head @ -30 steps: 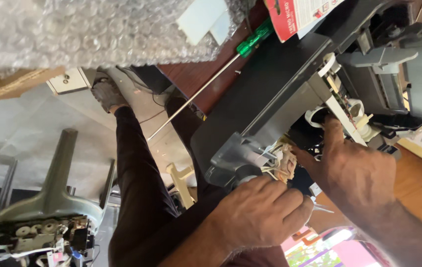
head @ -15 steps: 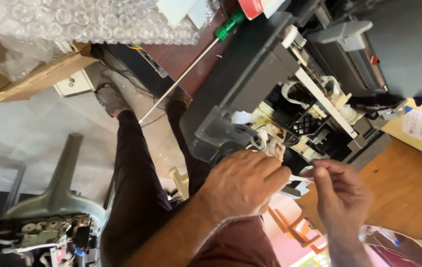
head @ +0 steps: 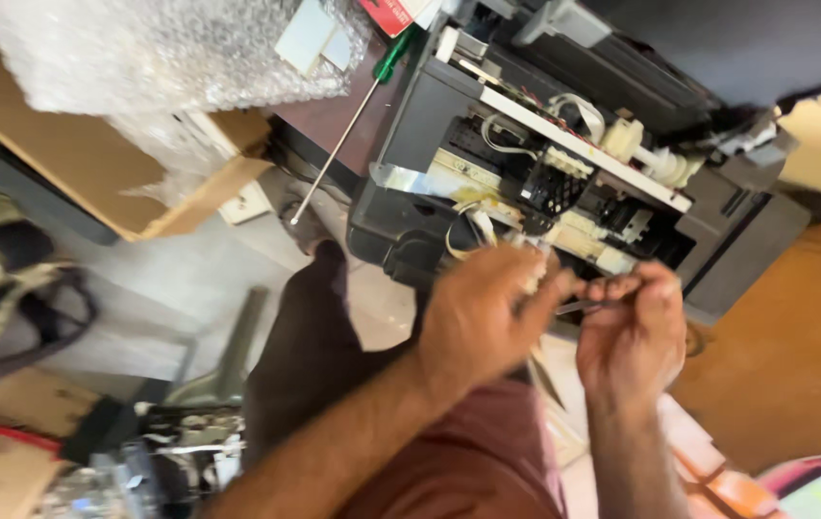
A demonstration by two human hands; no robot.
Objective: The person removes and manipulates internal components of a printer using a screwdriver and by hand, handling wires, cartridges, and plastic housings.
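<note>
**Both hands in front of a stripped printer**

While the left hand point(head: 489, 312) is curled with knuckles up, its fingers are closed around something small and pale at the fingertips, too blurry to make out. Right hand point(head: 634, 322) faces it, nearly touching, fingers pinched on a thin dark metal tool point(head: 579, 307) that bridges the gap between them. Both forearms come up from the bottom edge, over dark trousers and a maroon shirt.

Just behind the hands sits the opened dark grey plastic printer point(head: 564, 163), cover off, white wires and cream gears on show. It rests on a reddish-brown wooden tabletop point(head: 334, 120), next to a long green-handled screwdriver point(head: 353, 111). Further left are a wad of clear bubble wrap point(head: 141, 48) and a brown cardboard box point(head: 93, 173). Pale grey floor point(head: 180, 279) below, orange-brown wood point(head: 785, 365) at right.
</note>
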